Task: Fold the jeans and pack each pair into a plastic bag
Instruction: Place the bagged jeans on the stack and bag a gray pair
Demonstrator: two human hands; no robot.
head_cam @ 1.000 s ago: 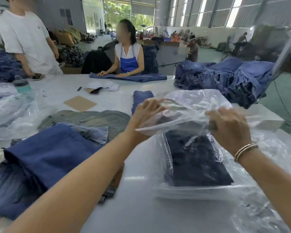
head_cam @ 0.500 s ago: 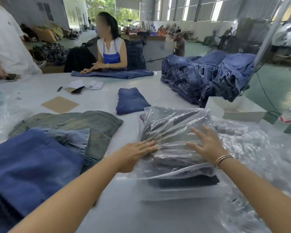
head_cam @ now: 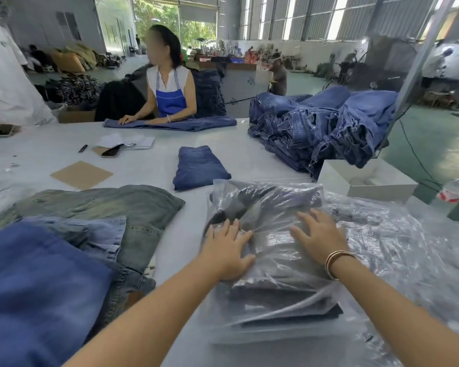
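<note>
A clear plastic bag [head_cam: 265,205] holding a folded pair of dark jeans [head_cam: 284,295] lies on the white table [head_cam: 223,149] in front of me. My left hand [head_cam: 227,249] presses flat on the bag's left side, fingers spread. Flat on the right side of the bag rests my right hand [head_cam: 319,235], a bangle on its wrist. A folded blue pair of jeans [head_cam: 199,166] lies just beyond the bag. Loose jeans [head_cam: 109,207] in grey-green and blue are piled at my left.
A large heap of blue jeans [head_cam: 321,125] sits at the far right beside a white box [head_cam: 368,181]. Empty plastic bags [head_cam: 408,247] spread to the right. A cardboard sheet [head_cam: 81,174], phone [head_cam: 112,151] and papers lie mid-table. A person in a blue apron [head_cam: 170,99] works opposite.
The bag's open flap, lifted in both hands a second ago, has been folded down over the jeans. Both hands now lie flat on the bag and have slid toward me.
</note>
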